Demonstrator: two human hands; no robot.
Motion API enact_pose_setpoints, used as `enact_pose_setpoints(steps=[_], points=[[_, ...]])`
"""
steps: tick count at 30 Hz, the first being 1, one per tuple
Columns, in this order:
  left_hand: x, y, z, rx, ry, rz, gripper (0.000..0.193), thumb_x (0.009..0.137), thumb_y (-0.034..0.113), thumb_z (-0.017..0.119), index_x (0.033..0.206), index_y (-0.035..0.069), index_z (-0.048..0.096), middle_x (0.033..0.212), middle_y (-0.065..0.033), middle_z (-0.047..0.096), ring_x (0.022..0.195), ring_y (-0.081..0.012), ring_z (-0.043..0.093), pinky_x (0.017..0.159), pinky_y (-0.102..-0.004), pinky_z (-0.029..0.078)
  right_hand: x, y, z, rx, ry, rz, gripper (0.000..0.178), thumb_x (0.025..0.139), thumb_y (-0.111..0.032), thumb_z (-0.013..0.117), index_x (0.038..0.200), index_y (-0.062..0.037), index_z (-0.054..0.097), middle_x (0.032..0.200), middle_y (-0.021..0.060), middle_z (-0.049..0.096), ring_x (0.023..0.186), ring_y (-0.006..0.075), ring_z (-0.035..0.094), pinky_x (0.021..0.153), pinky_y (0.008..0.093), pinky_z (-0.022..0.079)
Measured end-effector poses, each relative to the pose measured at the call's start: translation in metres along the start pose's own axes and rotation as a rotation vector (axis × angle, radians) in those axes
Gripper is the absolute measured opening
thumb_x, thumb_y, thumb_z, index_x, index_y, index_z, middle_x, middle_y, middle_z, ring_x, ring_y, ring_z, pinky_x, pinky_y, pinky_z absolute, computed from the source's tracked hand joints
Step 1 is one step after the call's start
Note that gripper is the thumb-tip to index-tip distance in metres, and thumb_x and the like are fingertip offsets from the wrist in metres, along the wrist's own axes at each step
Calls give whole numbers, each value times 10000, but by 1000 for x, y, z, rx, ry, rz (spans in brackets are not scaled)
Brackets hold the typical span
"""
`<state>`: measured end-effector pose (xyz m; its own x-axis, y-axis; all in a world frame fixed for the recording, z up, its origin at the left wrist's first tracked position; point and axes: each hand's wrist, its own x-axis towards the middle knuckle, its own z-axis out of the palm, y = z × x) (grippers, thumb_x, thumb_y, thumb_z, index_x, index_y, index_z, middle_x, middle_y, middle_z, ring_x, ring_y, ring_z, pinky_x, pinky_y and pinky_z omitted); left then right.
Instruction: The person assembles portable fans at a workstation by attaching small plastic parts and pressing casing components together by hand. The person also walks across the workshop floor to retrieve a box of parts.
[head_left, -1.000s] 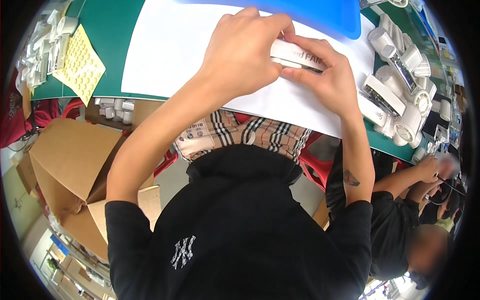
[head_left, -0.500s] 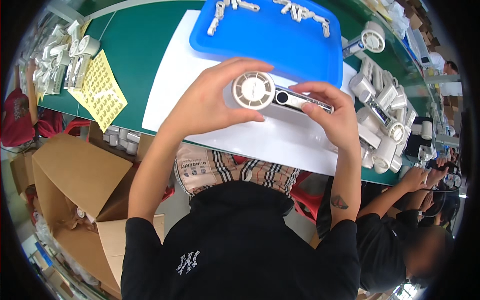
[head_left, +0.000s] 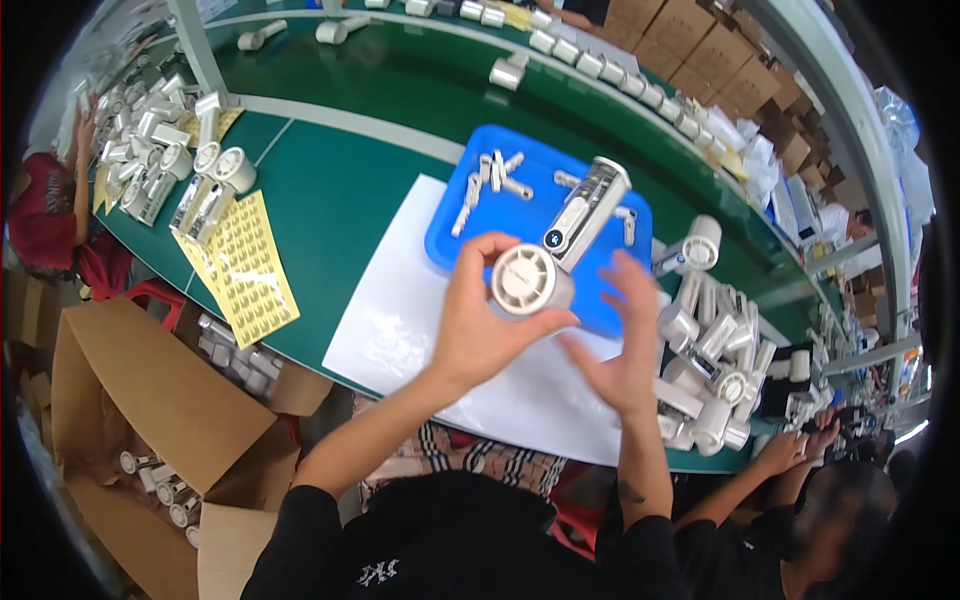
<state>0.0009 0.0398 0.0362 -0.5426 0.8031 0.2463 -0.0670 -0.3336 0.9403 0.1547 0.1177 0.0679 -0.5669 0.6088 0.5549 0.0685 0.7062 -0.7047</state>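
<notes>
My left hand [head_left: 478,325] grips a cream handheld fan [head_left: 588,215] by its round, slotted head. The fan's handle, with a dark display strip and a round black button, points up and away over a blue tray [head_left: 540,155]. Beside the fan my right hand [head_left: 625,350] is open, fingers spread and a little blurred, apart from the handle. Several small pale pieces [head_left: 487,180] lie in the tray, partly hidden behind the fan. Below both hands a white sheet [head_left: 385,315] covers part of the green table [head_left: 310,190].
A heap of cream fans [head_left: 715,370] lies right of the sheet. More fans [head_left: 215,190] and yellow sticker sheets [head_left: 255,275] are at left. An open cardboard box [head_left: 165,390] holds fans at lower left. Beyond the table runs a green conveyor [head_left: 400,75]. A co-worker's hands [head_left: 800,445] show at right.
My right hand has let go of the fan's handle and opened. The handle has swung from pointing right to pointing up and away. The view has shifted, showing more of the conveyor.
</notes>
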Motion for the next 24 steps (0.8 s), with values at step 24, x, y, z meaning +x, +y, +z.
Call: enact_pose_setpoints(steps=[24], points=[[133, -82, -143, 842, 590, 277, 337, 807, 245, 717, 1043, 44, 585, 1160, -138, 586, 1212, -348, 465, 1037, -436, 339, 245, 289, -20, -1086, -293, 528, 844, 558, -189, 875, 1307, -118, 493, 1273, 179, 515, 1142, 385, 550, 956, 427, 487]])
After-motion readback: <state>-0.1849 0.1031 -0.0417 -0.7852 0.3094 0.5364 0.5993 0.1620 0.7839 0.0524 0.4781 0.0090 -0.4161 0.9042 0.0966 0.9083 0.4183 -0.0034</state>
